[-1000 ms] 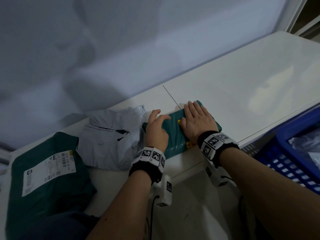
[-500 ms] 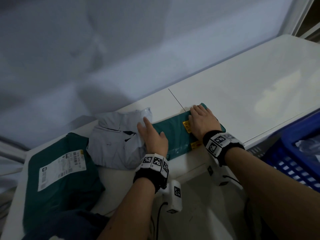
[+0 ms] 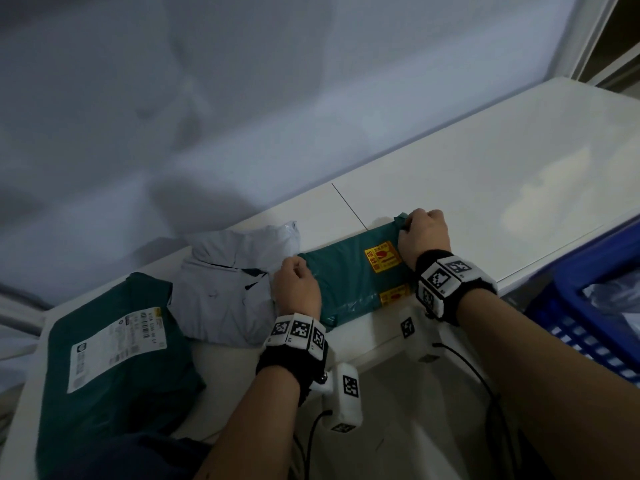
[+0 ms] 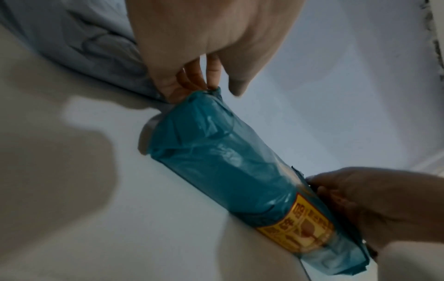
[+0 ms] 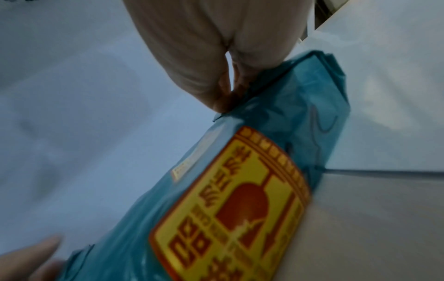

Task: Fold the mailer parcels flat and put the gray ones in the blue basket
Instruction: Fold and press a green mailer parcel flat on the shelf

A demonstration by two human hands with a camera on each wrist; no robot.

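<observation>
A folded teal mailer parcel with yellow stickers lies on the white table near its front edge. My left hand curls at the parcel's left end, and in the left wrist view its fingertips pinch the end corner of the teal parcel. My right hand grips the far right corner, where its fingers pinch the edge of the teal parcel. A crumpled gray mailer lies just left of my left hand. The blue basket stands at the right, below the table edge.
A large dark green parcel with a white shipping label lies at the table's left end. A gray mailer lies inside the basket. A wall runs along the back of the table. The table surface stretches away to the right.
Both hands lay flat on the teal parcel, pressing it. They have slid apart to its two ends and their fingers have curled onto its corners.
</observation>
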